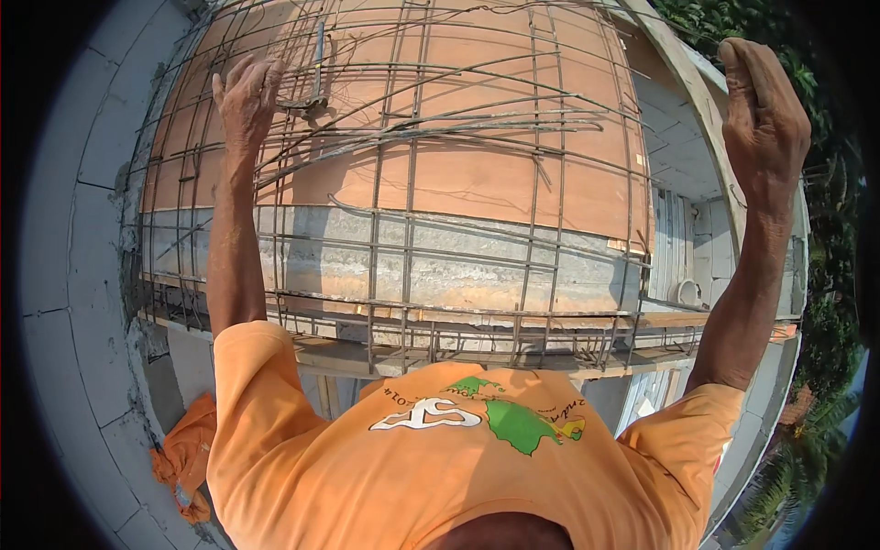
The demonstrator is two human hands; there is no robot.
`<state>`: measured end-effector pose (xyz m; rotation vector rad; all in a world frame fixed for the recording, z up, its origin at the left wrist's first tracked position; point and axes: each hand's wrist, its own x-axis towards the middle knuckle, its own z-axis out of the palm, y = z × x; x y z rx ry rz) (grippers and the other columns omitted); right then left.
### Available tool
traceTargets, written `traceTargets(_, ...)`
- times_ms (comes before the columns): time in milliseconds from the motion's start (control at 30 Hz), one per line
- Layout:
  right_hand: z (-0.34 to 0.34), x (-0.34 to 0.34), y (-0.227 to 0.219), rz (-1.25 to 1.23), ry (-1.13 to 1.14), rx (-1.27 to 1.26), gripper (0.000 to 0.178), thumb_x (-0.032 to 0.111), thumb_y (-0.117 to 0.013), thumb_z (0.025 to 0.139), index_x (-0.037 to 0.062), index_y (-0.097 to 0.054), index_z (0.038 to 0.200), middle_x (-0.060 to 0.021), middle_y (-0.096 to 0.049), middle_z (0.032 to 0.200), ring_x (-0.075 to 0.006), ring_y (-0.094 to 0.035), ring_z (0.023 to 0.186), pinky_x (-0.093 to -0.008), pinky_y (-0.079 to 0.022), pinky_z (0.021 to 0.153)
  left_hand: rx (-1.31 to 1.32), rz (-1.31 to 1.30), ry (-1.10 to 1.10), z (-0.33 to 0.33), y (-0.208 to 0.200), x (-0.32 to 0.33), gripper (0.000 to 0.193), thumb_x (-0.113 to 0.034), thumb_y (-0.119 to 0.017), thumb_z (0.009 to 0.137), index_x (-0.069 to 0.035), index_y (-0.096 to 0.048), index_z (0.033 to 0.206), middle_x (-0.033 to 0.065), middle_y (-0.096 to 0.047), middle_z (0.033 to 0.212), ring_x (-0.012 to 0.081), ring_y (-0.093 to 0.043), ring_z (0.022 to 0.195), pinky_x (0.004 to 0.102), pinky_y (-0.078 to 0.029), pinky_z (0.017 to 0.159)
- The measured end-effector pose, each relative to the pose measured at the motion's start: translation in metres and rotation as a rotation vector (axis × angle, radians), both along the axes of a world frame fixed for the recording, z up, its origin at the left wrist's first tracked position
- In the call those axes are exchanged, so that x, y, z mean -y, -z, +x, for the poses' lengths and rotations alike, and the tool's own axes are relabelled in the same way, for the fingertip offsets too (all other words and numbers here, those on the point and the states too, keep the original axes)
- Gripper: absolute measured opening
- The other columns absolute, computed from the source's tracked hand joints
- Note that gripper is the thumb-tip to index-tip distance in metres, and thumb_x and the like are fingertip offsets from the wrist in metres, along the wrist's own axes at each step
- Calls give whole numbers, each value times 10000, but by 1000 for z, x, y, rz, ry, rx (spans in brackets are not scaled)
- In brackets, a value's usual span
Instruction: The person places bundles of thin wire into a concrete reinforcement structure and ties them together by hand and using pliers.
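A rebar grid spreads over the brown board; on the grid lie a hammer and, mostly right of it, loose bars.

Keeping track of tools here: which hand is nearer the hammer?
The left hand, seen just left of the hammer; the right hand is far across the view.

Definitely a building site, outdoors, with something half built. The giveaway is the big rebar grid sitting out in the sun over a plywood sheet, with loose bars slung across it. There's a hammer-like tool towards the grid's far left part. Bare grey blockwork runs up left of the grid, a long timber plank is off to its right, and past that it's just greenery.
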<state>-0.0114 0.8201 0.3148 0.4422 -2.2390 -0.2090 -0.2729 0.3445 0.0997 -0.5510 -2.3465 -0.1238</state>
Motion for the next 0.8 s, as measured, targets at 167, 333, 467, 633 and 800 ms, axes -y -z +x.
traceTargets(167, 54, -25, 5, -77, 6, 57, 193, 95, -605, 962, 35, -678, 1131, -67, -676, 1009, -168, -652, 928, -310, -527, 822, 18, -223, 81, 33, -23, -2, 458, -512, -555, 933, -202, -619, 1263, 53, -548, 1385, 240, -324, 1420, 542, -121, 1198)
traceTargets(333, 123, -59, 15, -538, 182, 160, 185, 89, -589, 974, -23, -670, 1096, -83, -668, 1027, -151, -628, 965, -301, -505, 867, 524, 257, 425, 71, -46, -8, 745, -488, -724, 817, -167, -467, 1439, 130, -468, 1465, 321, -441, 1356, 491, -387, 1114)
traceTargets(467, 183, -71, 33, -647, 253, 181, 177, 85, -558, 994, -55, -646, 1057, -77, -641, 985, -148, -588, 948, -282, -467, 885, 743, 565, 545, 138, -65, -66, 714, -498, -738, 808, -142, -525, 1390, 190, -518, 1403, 365, -461, 1332, 492, -417, 1084)
traceTargets(633, 238, -71, 59, -824, 385, 103, 171, 61, -514, 1007, -60, -630, 1041, -81, -625, 958, -153, -568, 939, -278, -451, 877, 404, 469, 892, 187, -42, -154, 671, -475, -740, 812, -106, -555, 1341, 165, -551, 1370, 348, -485, 1308, 503, -424, 1075)
traceTargets(800, 286, -65, 59, -839, 453, -33, 209, 104, -520, 1017, -55, -635, 1088, -68, -624, 996, -134, -574, 922, -253, -455, 842, 766, 402, 655, 204, -42, -166, 623, -442, -727, 836, -108, -568, 1337, 164, -590, 1317, 334, -550, 1228, 456, -487, 983)
